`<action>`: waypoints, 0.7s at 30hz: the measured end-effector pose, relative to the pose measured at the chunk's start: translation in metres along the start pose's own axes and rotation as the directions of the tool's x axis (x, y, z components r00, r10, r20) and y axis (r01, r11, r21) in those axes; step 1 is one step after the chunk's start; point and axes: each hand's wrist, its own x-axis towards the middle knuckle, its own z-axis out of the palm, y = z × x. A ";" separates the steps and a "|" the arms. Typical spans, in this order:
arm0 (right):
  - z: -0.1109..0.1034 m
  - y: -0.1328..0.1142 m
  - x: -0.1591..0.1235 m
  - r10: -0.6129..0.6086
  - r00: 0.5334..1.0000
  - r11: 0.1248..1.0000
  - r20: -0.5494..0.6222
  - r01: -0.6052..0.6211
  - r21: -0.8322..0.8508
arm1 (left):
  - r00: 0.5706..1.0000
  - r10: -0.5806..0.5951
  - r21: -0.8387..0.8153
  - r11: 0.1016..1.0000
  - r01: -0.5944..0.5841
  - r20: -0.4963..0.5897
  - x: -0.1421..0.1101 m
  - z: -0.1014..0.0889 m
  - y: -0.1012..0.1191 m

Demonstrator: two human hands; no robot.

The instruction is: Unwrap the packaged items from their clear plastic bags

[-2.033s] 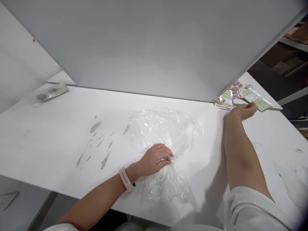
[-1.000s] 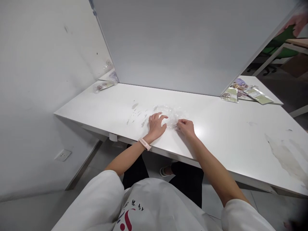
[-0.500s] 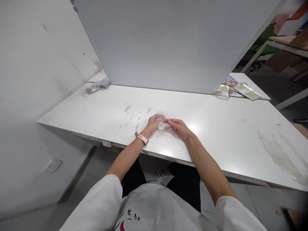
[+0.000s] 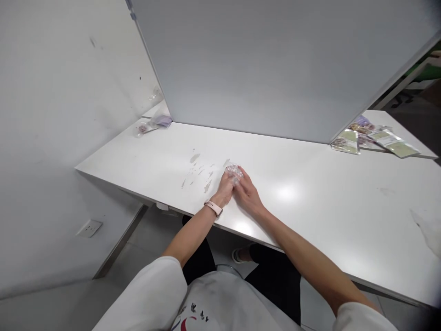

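Note:
A clear plastic bag (image 4: pixel 234 170), crumpled into a small bundle, is squeezed between my two hands over the white table (image 4: pixel 296 202). My left hand (image 4: pixel 225 187) is closed round its left side, with a pink band on the wrist. From the right, my right hand (image 4: pixel 248 192) presses its fingers against the same bundle. Parts of the fingers of both hands are hidden by the plastic and by each other.
Small clear packets (image 4: pixel 151 125) lie at the table's back left corner. More packets with green labels (image 4: pixel 396 142) lie at the back right. A grey panel (image 4: pixel 241 69) rises along the back edge, and a wall (image 4: pixel 69 115) stands at left.
The plastic bag, spread out at first, has been gathered into a compact bundle. My right hand came from the packets at the right to join my left hand on it. The view shifted.

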 end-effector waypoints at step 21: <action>0.189 -0.004 0.129 0.212 0.947 0.977 0.242 -0.198 -0.080 | 0.384 0.547 0.563 0.822 -0.083 -0.744 0.020 -0.278 0.279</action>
